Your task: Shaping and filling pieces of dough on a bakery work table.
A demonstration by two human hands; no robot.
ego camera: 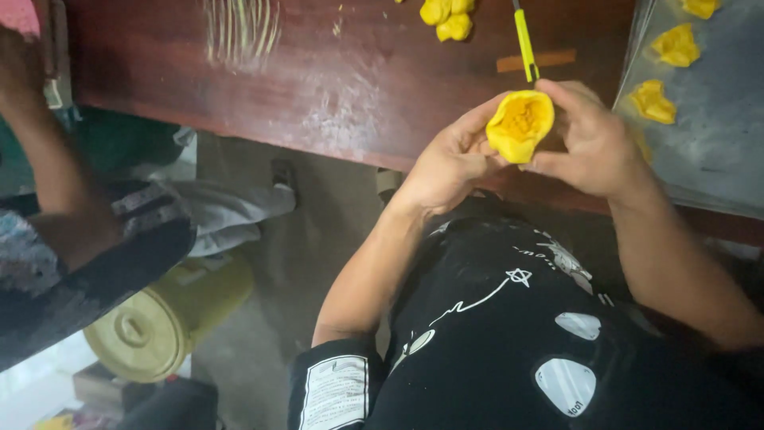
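Both my hands hold one piece of yellow dough (520,125), shaped like an open cup with a ridged hollow inside. My left hand (450,163) grips it from the left with thumb and fingers. My right hand (590,142) pinches its right side. The dough sits just above the near edge of a dark red wooden table (358,87). A yellow-handled tool (524,41) lies on the table right behind the dough.
A grey tray (716,135) at the right carries several shaped yellow dough pieces (676,44). More yellow dough (447,16) lies at the table's far edge. Another person's arm (48,167) is at the left. A yellow lidded bucket (167,318) stands on the floor.
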